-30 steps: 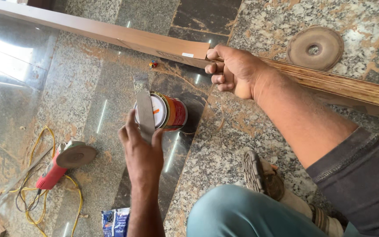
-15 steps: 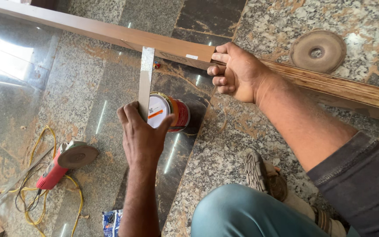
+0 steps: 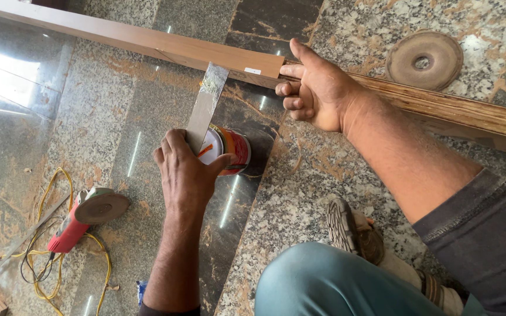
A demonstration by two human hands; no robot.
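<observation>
So here's where I'm at right now. My left hand [image 3: 187, 169] is wrapped around the lower end of a flat grey strip [image 3: 205, 105], fingers closed on it, and the strip runs up and away until its far tip lies on the brown laminate face of the long wooden board [image 3: 147, 40]. Half a second back the strip stood a bit more upright and its tip was just meeting the board edge; a second back it was only a short blade hovering over the tin, nowhere near the board. It has swung up and over since then.

The small round tin [image 3: 229, 149], white lid with red and orange sides, sits on the dark polished floor right under that hand, touching or just beside my knuckles. It hasn't shifted between frames.

My right hand [image 3: 317, 93] is clamped on the board's edge just right of where the laminate ends, thumb on top, fingers curled underneath. Same spot as before, same clenched grip.

Off to the left on the granite floor [image 3: 89, 117] there's a red angle grinder [image 3: 83, 216] with a yellow cable [image 3: 103, 263] looped around it, well away from both hands. A worn round disc [image 3: 424, 59] lies beyond the board on the right. My sandal [image 3: 352, 231] and knee are at the bottom.
</observation>
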